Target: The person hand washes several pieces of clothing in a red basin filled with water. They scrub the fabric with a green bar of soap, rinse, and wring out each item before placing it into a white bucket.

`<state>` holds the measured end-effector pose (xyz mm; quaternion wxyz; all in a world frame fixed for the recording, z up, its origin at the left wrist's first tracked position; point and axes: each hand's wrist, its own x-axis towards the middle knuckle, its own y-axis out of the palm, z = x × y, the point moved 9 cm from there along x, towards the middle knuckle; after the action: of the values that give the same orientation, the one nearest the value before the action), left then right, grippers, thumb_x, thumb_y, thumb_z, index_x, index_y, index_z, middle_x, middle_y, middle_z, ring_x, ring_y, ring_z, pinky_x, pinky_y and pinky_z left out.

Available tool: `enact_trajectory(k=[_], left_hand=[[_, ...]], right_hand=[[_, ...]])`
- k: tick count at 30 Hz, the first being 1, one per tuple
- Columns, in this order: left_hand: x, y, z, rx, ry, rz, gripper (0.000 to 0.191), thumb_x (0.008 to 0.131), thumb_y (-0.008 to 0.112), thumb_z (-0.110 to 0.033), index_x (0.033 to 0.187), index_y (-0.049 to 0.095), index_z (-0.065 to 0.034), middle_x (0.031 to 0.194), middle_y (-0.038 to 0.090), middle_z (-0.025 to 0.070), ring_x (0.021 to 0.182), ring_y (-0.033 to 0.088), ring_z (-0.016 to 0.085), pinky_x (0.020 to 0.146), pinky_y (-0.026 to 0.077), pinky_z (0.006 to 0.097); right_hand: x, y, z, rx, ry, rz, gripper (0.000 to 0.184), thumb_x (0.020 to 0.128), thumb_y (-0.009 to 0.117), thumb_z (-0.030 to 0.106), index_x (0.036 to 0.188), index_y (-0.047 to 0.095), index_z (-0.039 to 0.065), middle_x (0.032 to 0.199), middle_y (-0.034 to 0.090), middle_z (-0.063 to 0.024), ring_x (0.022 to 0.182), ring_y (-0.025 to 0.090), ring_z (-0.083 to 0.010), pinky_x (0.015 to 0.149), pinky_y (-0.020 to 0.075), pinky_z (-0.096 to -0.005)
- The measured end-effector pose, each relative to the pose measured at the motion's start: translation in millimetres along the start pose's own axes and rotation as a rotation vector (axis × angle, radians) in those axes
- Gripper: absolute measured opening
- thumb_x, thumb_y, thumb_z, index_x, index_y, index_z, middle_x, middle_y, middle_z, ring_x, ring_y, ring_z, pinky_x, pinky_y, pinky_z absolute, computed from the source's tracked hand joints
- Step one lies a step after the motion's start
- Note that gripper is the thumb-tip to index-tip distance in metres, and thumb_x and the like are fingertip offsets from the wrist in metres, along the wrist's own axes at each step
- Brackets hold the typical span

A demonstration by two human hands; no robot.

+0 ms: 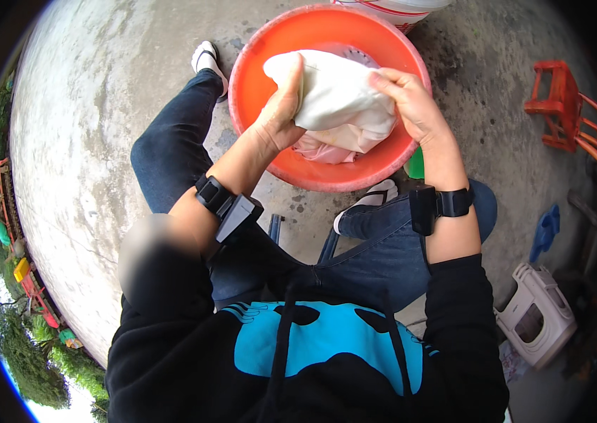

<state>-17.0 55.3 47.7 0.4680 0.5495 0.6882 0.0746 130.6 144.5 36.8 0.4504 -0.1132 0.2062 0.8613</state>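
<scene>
A white cloth (340, 90) is stretched between my two hands over a round orange-red plastic basin (256, 84). My left hand (283, 108) grips its left side, the thumb lying on top. At the cloth's right side, my right hand (409, 100) pinches it between thumb and fingers. Below the white cloth, pale pink fabric (325, 149) lies in the basin, and its lower end hangs near the basin's front wall. Behind the cloth, a bit of patterned light fabric (359, 55) shows; the rest of it is hidden.
Beyond the basin stands a white bucket (399, 10). A green object (414, 164) sits partly hidden at the basin's right front. To the right are a red stool (557, 106), a blue object (545, 232) and a beige plastic stool (536, 314) on the concrete floor (92, 132).
</scene>
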Motion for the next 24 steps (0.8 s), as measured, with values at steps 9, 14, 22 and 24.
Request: enact_trajectory(k=[9, 14, 22, 24], left_hand=[[-6.3, 16.8, -15.8, -0.256, 0.000, 0.222, 0.047, 0.091, 0.063, -0.026, 0.129, 0.049, -0.0033, 0.123, 0.059, 0.0105, 0.110, 0.059, 0.025, 0.100, 0.045, 0.0420], [8.6, -28.0, -5.6, -0.437, 0.014, -0.075, 0.053, 0.090, 0.059, -0.033, 0.134, 0.045, -0.0064, 0.136, 0.048, 0.0135, 0.126, 0.044, 0.032, 0.109, 0.029, 0.0546], [37.0, -8.0, 46.8, -0.362, -0.034, 0.122, 0.017, 0.094, 0.059, -0.030, 0.098, 0.060, -0.0130, 0.095, 0.065, 0.0045, 0.093, 0.065, 0.021, 0.080, 0.055, 0.0365], [33.6, -36.7, 56.2, -0.294, -0.053, -0.243, 0.015, 0.094, 0.059, -0.026, 0.098, 0.060, -0.0125, 0.099, 0.065, 0.0044, 0.092, 0.065, 0.019, 0.079, 0.055, 0.0360]], right_hand=[[-7.4, 28.6, -5.5, -0.588, -0.137, 0.122, 0.055, 0.081, 0.073, 0.038, 0.119, 0.061, 0.000, 0.106, 0.068, -0.0082, 0.099, 0.063, -0.0146, 0.088, 0.0482, -0.0280], [6.6, -7.2, -31.6, -0.212, 0.079, -0.193, 0.050, 0.078, 0.070, 0.010, 0.124, 0.054, 0.000, 0.097, 0.070, -0.0114, 0.082, 0.068, -0.0182, 0.075, 0.0535, -0.0303], [-24.0, 120.4, 26.3, -0.997, -0.662, -0.088, 0.016, 0.085, 0.062, 0.018, 0.092, 0.061, 0.003, 0.098, 0.062, -0.0174, 0.081, 0.062, -0.0381, 0.071, 0.0516, -0.0433], [-25.3, 96.9, 43.8, -0.980, -0.778, -0.376, 0.020, 0.091, 0.053, 0.020, 0.082, 0.062, 0.005, 0.082, 0.065, -0.0158, 0.073, 0.064, -0.0363, 0.065, 0.0515, -0.0431]])
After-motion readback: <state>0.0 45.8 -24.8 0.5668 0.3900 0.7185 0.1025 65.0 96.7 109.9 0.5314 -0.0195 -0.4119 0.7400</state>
